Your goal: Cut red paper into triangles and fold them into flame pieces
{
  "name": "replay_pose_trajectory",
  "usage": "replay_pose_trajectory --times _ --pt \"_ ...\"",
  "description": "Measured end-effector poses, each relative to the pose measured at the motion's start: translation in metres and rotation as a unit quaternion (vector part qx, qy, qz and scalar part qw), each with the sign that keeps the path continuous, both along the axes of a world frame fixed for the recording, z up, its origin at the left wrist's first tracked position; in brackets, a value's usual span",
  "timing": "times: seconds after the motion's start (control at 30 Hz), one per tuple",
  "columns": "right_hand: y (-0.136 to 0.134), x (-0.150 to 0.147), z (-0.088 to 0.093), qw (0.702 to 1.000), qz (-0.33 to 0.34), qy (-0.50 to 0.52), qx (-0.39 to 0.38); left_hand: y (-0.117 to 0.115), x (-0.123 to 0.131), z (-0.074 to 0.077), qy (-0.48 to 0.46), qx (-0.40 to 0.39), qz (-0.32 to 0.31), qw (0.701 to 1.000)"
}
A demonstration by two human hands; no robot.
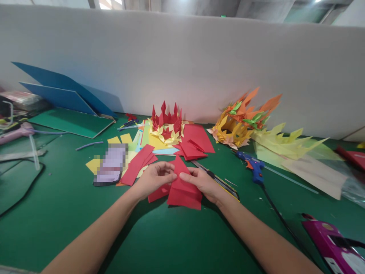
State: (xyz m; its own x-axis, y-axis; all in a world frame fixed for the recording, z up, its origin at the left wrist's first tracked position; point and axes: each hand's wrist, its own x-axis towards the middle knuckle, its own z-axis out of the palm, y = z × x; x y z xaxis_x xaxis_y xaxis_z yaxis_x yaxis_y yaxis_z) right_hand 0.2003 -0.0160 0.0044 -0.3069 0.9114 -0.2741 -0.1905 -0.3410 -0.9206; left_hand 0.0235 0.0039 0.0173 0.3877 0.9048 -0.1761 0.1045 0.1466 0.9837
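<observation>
A folded piece of red paper [184,194] is held up over the green table, its upper end coming to a point. My right hand [205,183] pinches its right edge, thumb on top and fingers behind. At the left edge, my left hand [156,179] has thumb and fingers curled together against the paper. Another red paper piece [158,193] lies underneath, partly covered. Just beyond my right hand is a yellow and black box cutter [222,180]. Red paper strips [138,165] lie beyond my left hand.
A red and yellow paper crown [166,123] stands on coloured sheets, with an orange paper crown [235,127] to its right. A blue glue gun [256,171] trails its cord rightward. A phone [111,163] lies left, blue boards [62,95] lean behind, and a purple box [330,243] sits front right.
</observation>
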Motion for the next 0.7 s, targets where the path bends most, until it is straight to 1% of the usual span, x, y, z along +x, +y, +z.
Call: replay_pose_trajectory --times 0.17,0.27,0.4,0.63,0.7 --pt "0.0028 0.0019 -0.0018 0.999 -0.020 0.013 -0.030 -0.0030 0.0010 0.0049 -0.038 -0.028 -0.066 0.997" --pt "0.0028 0.0015 -0.0019 0.998 -0.041 0.026 -0.047 -0.0038 0.0007 0.0056 -0.020 -0.021 -0.097 0.995" --pt "0.0028 0.0004 0.0004 0.994 -0.071 0.046 -0.068 -0.0039 -0.0005 0.0065 0.023 -0.002 -0.114 0.993" --pt "0.0027 -0.0014 0.0024 0.995 -0.072 0.031 -0.059 -0.0039 -0.0022 0.0090 0.092 0.017 -0.134 0.987" --pt "0.0026 -0.0021 0.0017 0.995 -0.077 0.028 -0.052 -0.0040 -0.0026 0.0093 0.098 0.018 -0.142 0.985"
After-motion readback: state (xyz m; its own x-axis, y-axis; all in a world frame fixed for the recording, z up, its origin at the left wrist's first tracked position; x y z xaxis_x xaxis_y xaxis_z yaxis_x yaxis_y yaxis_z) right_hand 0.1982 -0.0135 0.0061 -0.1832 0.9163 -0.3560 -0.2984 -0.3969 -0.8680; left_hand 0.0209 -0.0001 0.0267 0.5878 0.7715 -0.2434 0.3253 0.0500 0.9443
